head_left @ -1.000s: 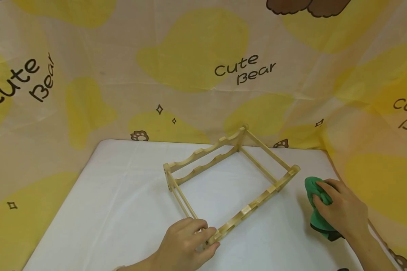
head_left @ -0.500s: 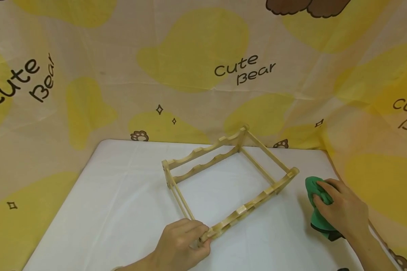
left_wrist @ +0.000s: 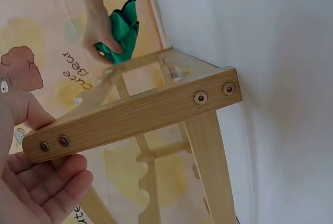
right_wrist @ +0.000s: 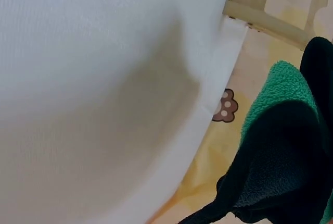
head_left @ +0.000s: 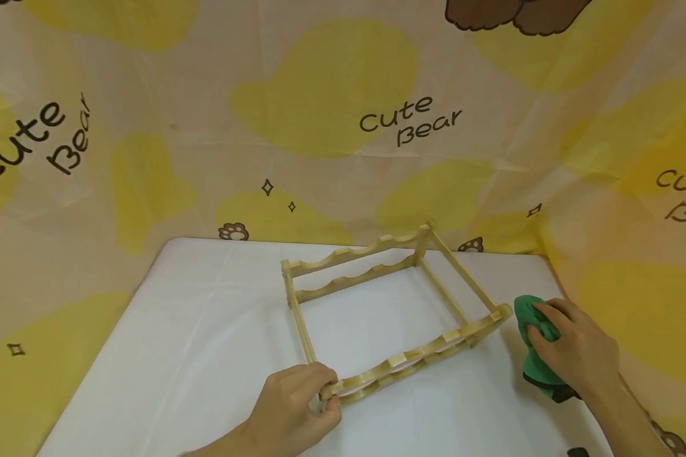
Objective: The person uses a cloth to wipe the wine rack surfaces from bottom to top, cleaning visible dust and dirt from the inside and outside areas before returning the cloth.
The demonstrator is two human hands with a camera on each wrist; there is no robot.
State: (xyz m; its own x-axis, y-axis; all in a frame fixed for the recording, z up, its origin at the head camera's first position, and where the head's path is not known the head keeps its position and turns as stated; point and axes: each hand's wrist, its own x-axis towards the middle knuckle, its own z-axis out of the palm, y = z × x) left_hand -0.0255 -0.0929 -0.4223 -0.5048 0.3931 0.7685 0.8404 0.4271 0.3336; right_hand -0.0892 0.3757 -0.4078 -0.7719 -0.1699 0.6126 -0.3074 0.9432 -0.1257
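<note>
A light wooden rack (head_left: 400, 363) with scalloped rails stands at an angle on the white table. My left hand (head_left: 297, 403) grips its near left corner post, thumb and fingers on either side of the top end. In the left wrist view the post (left_wrist: 135, 114) shows several round metal bolts, and the left hand's fingers (left_wrist: 65, 182) curl under one end. Over the table's right side, my right hand (head_left: 577, 349) holds a bunched green cloth (head_left: 540, 368) with a dark edge. The right wrist view shows the fuzzy cloth (right_wrist: 283, 86) and its dark fold close up, beyond the rack's corner.
The white table (head_left: 206, 355) backs onto a hanging yellow-and-beige sheet (head_left: 320, 95) printed with "Cute Bear", which also rises on both sides. A small dark object (head_left: 577, 452) shows at the bottom edge, near the right forearm.
My left hand has moved left with the rack's near corner, and the rack has turned slightly, its right end shifting right and nearer. The right hand with the cloth stays nearly still.
</note>
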